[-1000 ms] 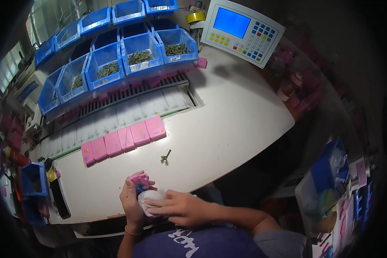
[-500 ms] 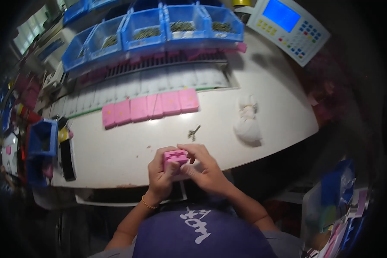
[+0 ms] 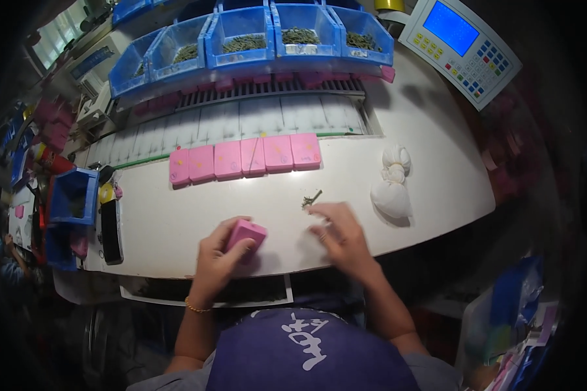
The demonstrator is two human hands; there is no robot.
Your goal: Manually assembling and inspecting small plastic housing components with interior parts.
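Note:
My left hand (image 3: 216, 255) is closed round a pink mould block (image 3: 249, 234), holding it tilted just above the near part of the table. Its fingers wrap the far side and the thumb presses the near face. My right hand (image 3: 346, 242), blurred by motion, hovers to the right with thumb and forefinger apart. No object shows clearly between those fingers. Just beyond its fingertips lies a small heap of thin greenish pieces (image 3: 310, 198). Farther back, several similar pink blocks (image 3: 253, 155) stand side by side in a row.
Blue bins (image 3: 241, 55) with greenish pieces line the back above a slatted rack. A white tied cloth pouch (image 3: 391, 195) lies at right, below a keypad device with a blue screen (image 3: 460, 49). A black phone (image 3: 111, 231) and blue bin (image 3: 74, 195) are at left.
My hands have come apart: the left moved left with the pink mould block, whose grooved opening no longer shows. The right let go of it and moved right, toward the greenish pieces. The view shifted slightly.

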